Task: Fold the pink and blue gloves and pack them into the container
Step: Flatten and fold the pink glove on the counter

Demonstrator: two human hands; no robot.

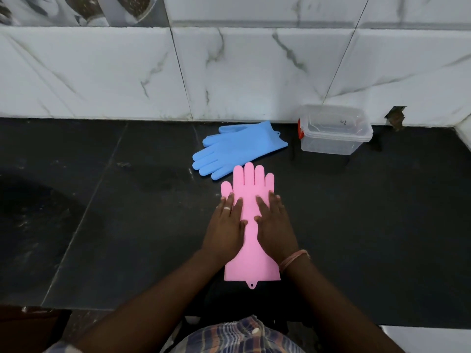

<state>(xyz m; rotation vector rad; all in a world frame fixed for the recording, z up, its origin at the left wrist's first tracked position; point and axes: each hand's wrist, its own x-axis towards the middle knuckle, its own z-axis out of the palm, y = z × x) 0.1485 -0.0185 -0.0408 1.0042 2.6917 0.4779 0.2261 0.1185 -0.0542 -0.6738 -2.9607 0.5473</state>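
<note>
A pink glove lies flat on the black counter, fingers pointing away from me, cuff and hanging tab toward me. My left hand and my right hand rest palm-down on its middle, side by side, fingers spread, gripping nothing. A blue glove lies flat just beyond, fingers pointing left and toward me, cuff toward the right. A clear plastic container with a red latch stands to the right of the blue glove, against the wall; I cannot tell whether a lid covers it.
The black stone counter ends at a white marble-tiled wall behind. The counter's near edge runs just below the pink cuff. A dark sink basin curves in at the left. A small dark object sits against the wall, far right.
</note>
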